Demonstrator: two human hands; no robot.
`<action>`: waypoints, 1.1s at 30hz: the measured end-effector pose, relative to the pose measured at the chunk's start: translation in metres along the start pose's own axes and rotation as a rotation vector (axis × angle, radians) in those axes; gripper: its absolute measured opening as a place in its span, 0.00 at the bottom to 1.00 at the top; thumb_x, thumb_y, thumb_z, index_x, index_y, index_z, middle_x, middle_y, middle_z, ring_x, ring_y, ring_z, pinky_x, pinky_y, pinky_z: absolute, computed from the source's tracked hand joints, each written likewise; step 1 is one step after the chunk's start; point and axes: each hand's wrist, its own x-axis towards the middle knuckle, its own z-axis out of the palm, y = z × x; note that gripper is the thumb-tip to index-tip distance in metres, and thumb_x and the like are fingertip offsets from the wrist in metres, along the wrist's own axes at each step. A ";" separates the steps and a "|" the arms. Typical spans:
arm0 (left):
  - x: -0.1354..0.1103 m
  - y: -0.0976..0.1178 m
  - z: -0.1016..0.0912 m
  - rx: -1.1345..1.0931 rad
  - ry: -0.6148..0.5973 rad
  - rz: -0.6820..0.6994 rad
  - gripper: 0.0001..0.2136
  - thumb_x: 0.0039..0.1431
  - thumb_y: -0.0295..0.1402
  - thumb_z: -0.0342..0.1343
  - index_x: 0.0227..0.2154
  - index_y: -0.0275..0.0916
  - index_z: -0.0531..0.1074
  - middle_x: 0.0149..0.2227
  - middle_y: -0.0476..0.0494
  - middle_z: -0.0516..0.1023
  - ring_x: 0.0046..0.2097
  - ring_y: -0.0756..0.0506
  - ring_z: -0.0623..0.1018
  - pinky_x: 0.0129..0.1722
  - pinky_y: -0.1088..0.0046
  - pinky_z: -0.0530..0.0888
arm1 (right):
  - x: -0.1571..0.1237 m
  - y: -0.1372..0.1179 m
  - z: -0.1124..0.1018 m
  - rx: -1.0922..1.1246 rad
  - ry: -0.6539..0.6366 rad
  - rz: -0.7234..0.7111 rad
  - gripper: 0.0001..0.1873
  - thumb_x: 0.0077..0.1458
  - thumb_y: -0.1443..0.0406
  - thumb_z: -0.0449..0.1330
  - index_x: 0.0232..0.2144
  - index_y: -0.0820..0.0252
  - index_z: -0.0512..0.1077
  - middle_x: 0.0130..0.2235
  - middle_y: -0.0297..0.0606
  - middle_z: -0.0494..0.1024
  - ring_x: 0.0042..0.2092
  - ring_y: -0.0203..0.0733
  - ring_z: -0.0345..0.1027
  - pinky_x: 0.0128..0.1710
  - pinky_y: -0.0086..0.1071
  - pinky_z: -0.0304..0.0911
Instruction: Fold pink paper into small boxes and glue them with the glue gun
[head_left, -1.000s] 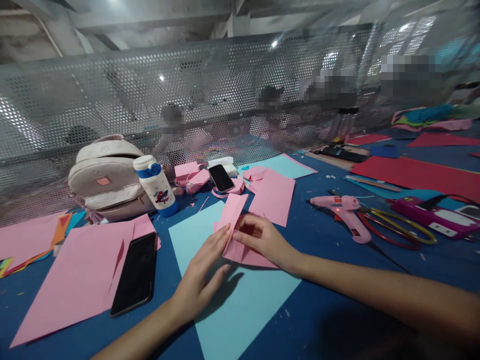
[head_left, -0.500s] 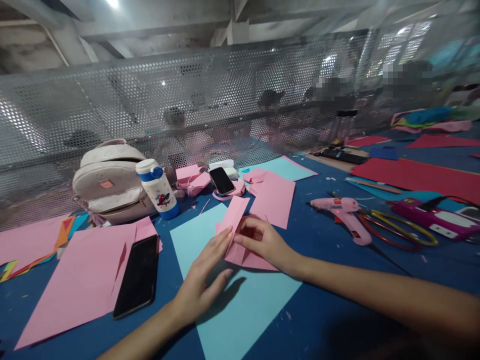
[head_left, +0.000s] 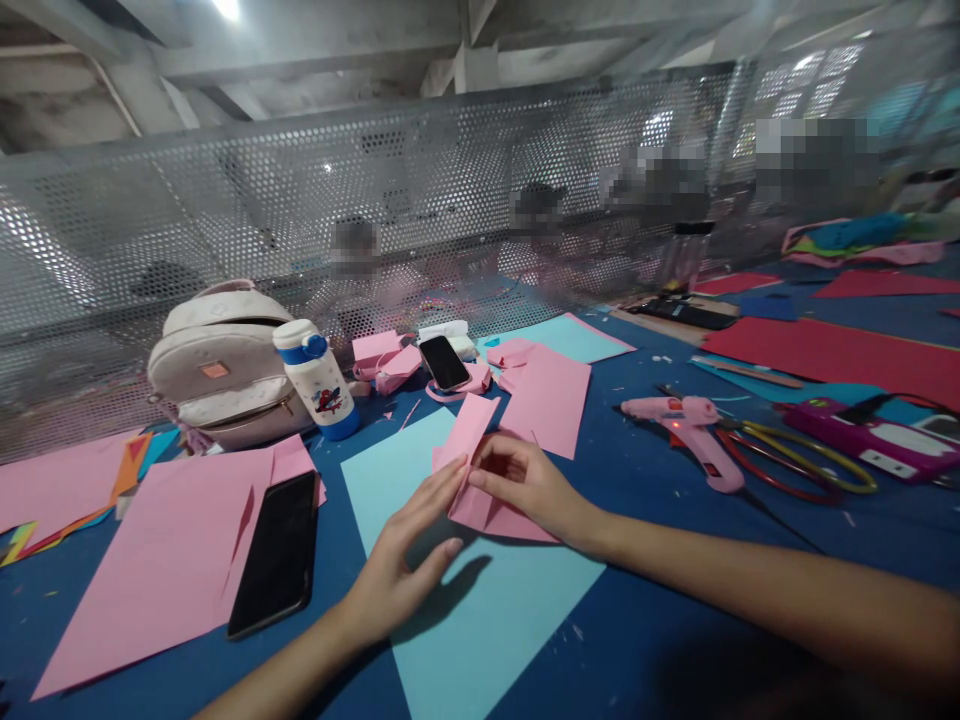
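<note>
A partly folded pink paper (head_left: pixel 471 440) lies on a light blue sheet (head_left: pixel 480 610) in the middle of the blue table. My left hand (head_left: pixel 409 555) reaches in from the lower left, fingers stretched, with the fingertips pressing the paper's left fold. My right hand (head_left: pixel 525 480) comes from the right and pinches the paper at its middle, fingers curled over a flap. One flap of the paper stands up toward the back.
A black phone (head_left: pixel 275 553) lies on a big pink sheet (head_left: pixel 150 570) at the left. Behind stand a backpack (head_left: pixel 217 365), a white bottle (head_left: pixel 315 378) and a second phone (head_left: pixel 444 362). A pink glue gun (head_left: pixel 690 425) and scissors (head_left: pixel 795 455) lie at the right. A perforated metal screen (head_left: pixel 375 200) closes the back.
Both hands stay on the pink paper with only slight finger shifts. The view has tipped a little, so everything sits slightly lower in the picture.
</note>
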 end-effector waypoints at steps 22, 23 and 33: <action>0.009 0.022 0.022 0.039 0.473 -0.123 0.11 0.59 0.26 0.59 0.43 0.44 0.68 0.54 0.44 0.71 0.59 0.42 0.69 0.59 0.60 0.66 | -0.007 0.001 0.010 0.030 0.087 -0.049 0.13 0.55 0.56 0.66 0.32 0.59 0.71 0.34 0.35 0.74 0.38 0.39 0.70 0.40 0.32 0.65; 0.010 0.023 0.023 0.050 0.488 -0.118 0.10 0.58 0.25 0.58 0.41 0.44 0.68 0.53 0.44 0.71 0.58 0.42 0.70 0.58 0.61 0.66 | -0.009 0.001 0.011 0.033 0.094 -0.053 0.13 0.55 0.56 0.66 0.32 0.59 0.71 0.34 0.35 0.75 0.38 0.39 0.71 0.40 0.32 0.66; 0.011 0.029 0.019 0.079 0.531 -0.090 0.07 0.58 0.22 0.56 0.34 0.41 0.67 0.47 0.44 0.73 0.52 0.43 0.72 0.54 0.64 0.65 | -0.020 -0.004 0.018 0.154 0.038 -0.002 0.15 0.57 0.56 0.65 0.41 0.61 0.75 0.44 0.45 0.81 0.46 0.47 0.77 0.48 0.41 0.71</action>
